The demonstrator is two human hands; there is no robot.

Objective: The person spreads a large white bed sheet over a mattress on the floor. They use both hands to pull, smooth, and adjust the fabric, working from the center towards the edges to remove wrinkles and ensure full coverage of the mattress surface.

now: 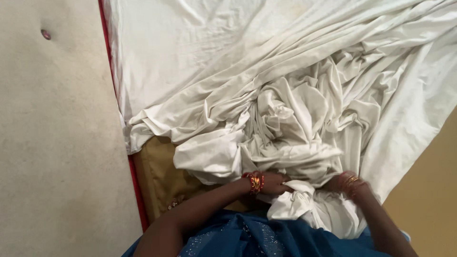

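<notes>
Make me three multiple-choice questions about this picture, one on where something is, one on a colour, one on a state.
1. Where is the small pink spot?
A. upper left, on the beige floor
B. on the sheet
C. on a wrist

2. What colour is the sheet?
A. green
B. white
C. black

3. How does the sheet lie?
A. folded flat
B. rolled up
C. crumpled in a heap

Answers:
1 A: the pink spot sits on the floor.
2 B: the sheet is white.
3 C: it bunches where the left hand and right hand grip it.
</notes>
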